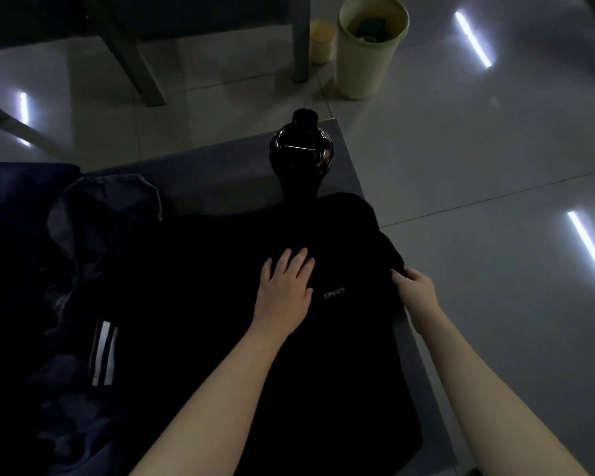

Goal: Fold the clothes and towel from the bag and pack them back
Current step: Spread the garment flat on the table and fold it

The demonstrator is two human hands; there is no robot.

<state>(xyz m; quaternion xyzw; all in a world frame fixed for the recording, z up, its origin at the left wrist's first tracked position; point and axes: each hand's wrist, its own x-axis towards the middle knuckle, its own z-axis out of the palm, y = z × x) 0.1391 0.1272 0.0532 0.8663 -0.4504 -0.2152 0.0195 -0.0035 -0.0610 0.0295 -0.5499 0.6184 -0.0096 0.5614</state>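
Observation:
A black garment point(323, 355) with a small "SPORT" print lies spread on the grey table point(220, 166). My left hand point(284, 290) presses flat on its middle with straight fingers. My right hand point(414, 292) pinches the garment's right edge near the table's side. To the left lies a dark navy garment point(83, 338) with white stripes, and beyond it a dark blue bag point(21, 207) with grey lining. The room is dim, so folds in the black cloth are hard to make out.
A black bottle point(301, 149) stands at the table's far right corner, just beyond the garment. On the tiled floor stand a pale green bin point(368, 56) and a yellowish container point(322, 41). Grey table legs point(131, 53) rise at the upper left.

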